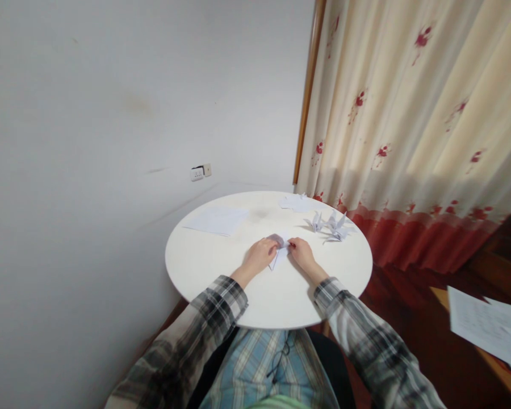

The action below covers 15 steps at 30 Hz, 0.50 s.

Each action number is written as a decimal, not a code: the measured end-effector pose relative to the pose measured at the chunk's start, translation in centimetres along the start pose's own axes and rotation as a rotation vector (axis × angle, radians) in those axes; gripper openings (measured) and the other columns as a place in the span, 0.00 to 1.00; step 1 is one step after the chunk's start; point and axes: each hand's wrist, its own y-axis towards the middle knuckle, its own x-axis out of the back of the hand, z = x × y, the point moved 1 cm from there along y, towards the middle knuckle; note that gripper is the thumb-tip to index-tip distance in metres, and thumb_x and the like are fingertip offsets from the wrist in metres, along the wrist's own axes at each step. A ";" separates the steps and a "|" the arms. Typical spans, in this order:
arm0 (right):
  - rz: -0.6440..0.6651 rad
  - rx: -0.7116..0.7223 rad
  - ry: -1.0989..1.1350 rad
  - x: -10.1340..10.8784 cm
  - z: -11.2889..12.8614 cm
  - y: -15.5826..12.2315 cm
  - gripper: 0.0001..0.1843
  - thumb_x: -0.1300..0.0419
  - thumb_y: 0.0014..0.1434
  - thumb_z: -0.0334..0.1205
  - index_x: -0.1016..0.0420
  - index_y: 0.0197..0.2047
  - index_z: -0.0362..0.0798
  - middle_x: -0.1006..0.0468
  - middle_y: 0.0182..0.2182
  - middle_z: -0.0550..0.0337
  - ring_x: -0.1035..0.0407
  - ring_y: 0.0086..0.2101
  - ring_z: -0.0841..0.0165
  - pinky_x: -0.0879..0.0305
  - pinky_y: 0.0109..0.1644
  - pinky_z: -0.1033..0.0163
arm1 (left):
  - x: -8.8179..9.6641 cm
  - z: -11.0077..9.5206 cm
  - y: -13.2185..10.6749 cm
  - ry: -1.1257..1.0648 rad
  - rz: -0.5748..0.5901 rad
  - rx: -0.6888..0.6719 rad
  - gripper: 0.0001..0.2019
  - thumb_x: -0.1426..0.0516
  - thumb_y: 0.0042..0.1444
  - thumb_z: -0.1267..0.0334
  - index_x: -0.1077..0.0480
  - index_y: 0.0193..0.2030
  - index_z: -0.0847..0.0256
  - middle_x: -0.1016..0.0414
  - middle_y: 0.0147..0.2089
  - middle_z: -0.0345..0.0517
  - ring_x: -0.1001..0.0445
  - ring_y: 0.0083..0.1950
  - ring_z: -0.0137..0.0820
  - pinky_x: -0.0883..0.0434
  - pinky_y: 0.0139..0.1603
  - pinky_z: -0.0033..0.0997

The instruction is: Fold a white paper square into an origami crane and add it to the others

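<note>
A small piece of folded white paper (276, 261) lies on the round white table (213, 264) between my hands, one pointed corner toward me. My left hand (262, 254) is closed on its left side, fingers bent over the paper. On the other side my right hand (301, 253) pinches the paper's right edge between thumb and fingers. The fingers cover part of the folds. Several folded paper cranes (335, 226) stand close together beyond my right hand.
Flat white paper (217, 220) lies at the table's left rear. More paper (296, 203) rests near the far edge. A wall with a socket (197, 174) borders the left; a flowered curtain (392, 113) hangs behind. Written sheets (485, 324) lie on a wooden surface at right.
</note>
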 end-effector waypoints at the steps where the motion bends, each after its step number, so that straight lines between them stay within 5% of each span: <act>1: -0.005 0.022 0.037 -0.1 -0.1 0.0 0.14 0.50 0.51 0.26 0.27 0.36 0.46 0.24 0.36 0.56 0.33 0.38 0.69 0.44 0.42 0.68 | -0.3 0.2 0.0 -0.048 0.032 -0.032 0.13 0.51 0.54 0.71 0.28 0.41 0.59 0.26 0.42 0.42 0.30 0.45 0.29 0.35 0.49 0.28; 9: -0.142 -0.086 0.111 0.1 -0.3 -0.2 0.10 0.48 0.47 0.26 0.31 0.34 0.45 0.26 0.25 0.60 0.34 0.28 0.70 0.45 0.31 0.69 | -0.9 0.9 -0.3 -0.127 0.068 -0.019 0.11 0.50 0.53 0.69 0.29 0.39 0.58 0.25 0.38 0.41 0.28 0.40 0.30 0.33 0.44 0.27; 15: -0.069 -0.028 0.141 0.1 -0.2 0.0 0.13 0.51 0.49 0.25 0.27 0.28 0.47 0.23 0.28 0.60 0.32 0.31 0.70 0.43 0.36 0.69 | -1.3 0.8 -0.4 -0.145 0.145 -0.096 0.13 0.51 0.54 0.69 0.28 0.41 0.58 0.25 0.45 0.40 0.29 0.46 0.29 0.35 0.50 0.28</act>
